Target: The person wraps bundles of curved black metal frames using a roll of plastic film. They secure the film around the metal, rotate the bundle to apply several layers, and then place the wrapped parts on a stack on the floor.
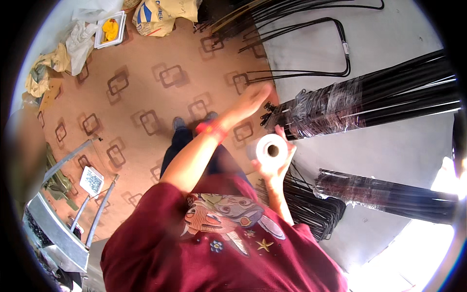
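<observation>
My right hand (276, 167) grips a roll of stretch film (269, 150), pale and washed out by light, its dark hollow core facing up. Just above and left of it, my left hand (257, 97) reaches out beside the near end of a bundle of black rods (406, 95). Motion blur and glare smear its fingers, and I see nothing plainly held in it. Clear wrinkled film (323, 109) wraps the bundle's near part, with small looped rod ends sticking out. A red band circles my left wrist.
Bent black rods (340, 29) lie beyond on a pale grey surface (389, 29). Another film-wrapped bundle (384, 194) and stacked bent rods (316, 204) are nearer right. At left are a metal frame (99, 214), a small white tray (91, 180), a white bin (119, 36) and sacks (163, 17).
</observation>
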Action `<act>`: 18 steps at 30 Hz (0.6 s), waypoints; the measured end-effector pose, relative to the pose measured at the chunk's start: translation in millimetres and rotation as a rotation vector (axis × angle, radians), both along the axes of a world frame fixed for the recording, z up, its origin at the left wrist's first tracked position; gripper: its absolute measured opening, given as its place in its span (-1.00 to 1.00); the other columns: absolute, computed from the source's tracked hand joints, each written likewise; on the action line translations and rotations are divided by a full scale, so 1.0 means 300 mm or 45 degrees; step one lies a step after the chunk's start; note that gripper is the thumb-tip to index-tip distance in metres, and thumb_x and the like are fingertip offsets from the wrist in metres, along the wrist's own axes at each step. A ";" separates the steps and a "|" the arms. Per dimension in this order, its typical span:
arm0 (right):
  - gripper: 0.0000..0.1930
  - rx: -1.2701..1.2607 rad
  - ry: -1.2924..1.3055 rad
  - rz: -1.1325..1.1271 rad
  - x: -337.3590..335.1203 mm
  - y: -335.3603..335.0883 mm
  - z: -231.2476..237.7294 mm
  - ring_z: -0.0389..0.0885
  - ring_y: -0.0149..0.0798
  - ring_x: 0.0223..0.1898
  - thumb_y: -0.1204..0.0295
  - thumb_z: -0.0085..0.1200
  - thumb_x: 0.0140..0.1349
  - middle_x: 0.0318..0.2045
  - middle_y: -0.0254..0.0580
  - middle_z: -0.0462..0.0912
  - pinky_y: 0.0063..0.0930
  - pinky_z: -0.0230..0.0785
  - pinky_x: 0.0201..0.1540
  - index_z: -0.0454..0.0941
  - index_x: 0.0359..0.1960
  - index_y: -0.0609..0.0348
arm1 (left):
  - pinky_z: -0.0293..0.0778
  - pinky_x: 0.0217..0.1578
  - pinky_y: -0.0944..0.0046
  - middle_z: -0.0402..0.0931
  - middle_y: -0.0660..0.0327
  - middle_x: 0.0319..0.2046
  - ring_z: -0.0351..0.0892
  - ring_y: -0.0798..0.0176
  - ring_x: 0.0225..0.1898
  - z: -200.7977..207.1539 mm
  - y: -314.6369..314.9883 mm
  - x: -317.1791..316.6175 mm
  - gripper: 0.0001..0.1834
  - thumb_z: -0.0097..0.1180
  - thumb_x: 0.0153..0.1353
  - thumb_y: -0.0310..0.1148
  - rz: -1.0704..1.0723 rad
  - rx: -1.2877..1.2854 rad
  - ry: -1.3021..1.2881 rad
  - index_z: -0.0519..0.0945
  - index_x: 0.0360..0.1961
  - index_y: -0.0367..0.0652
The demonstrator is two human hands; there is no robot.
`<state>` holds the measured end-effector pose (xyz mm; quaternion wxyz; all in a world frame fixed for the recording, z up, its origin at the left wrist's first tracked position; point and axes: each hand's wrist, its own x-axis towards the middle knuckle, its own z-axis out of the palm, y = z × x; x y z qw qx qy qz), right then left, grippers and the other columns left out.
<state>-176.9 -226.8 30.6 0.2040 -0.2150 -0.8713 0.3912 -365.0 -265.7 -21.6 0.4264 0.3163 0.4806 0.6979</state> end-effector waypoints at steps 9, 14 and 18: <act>-0.24 -0.441 0.077 -0.664 0.310 0.180 0.059 0.43 -0.32 -0.11 0.26 0.30 -0.26 -0.15 -0.23 0.45 -0.39 0.25 0.01 0.24 0.03 0.26 | 0.32 -0.02 0.36 0.49 0.21 -0.12 0.46 0.38 -0.15 -0.100 0.482 0.098 -0.49 -0.14 0.22 0.00 -0.422 0.522 -0.273 0.44 -0.07 -0.25; -0.42 -0.640 0.120 -1.078 0.221 0.561 -0.006 0.49 -0.30 -0.25 0.43 0.09 -0.06 -0.24 -0.19 0.46 -0.47 0.40 -0.29 0.22 0.06 0.20 | 0.30 -0.01 0.38 0.48 0.28 -0.10 0.39 0.47 -0.09 -0.162 0.497 0.149 -0.70 -0.08 0.22 -0.44 -0.563 0.478 -0.560 0.42 -0.03 -0.28; -0.59 -1.755 0.682 -0.011 0.032 0.688 -0.283 0.30 -0.25 0.07 0.24 -0.22 0.29 0.07 -0.21 0.37 -0.34 0.19 0.11 0.26 0.10 0.21 | 0.27 -0.02 0.36 0.45 0.24 -0.09 0.35 0.42 -0.09 -0.032 0.334 0.151 -0.71 -0.11 0.23 -0.38 -0.094 0.354 0.358 0.43 -0.07 -0.29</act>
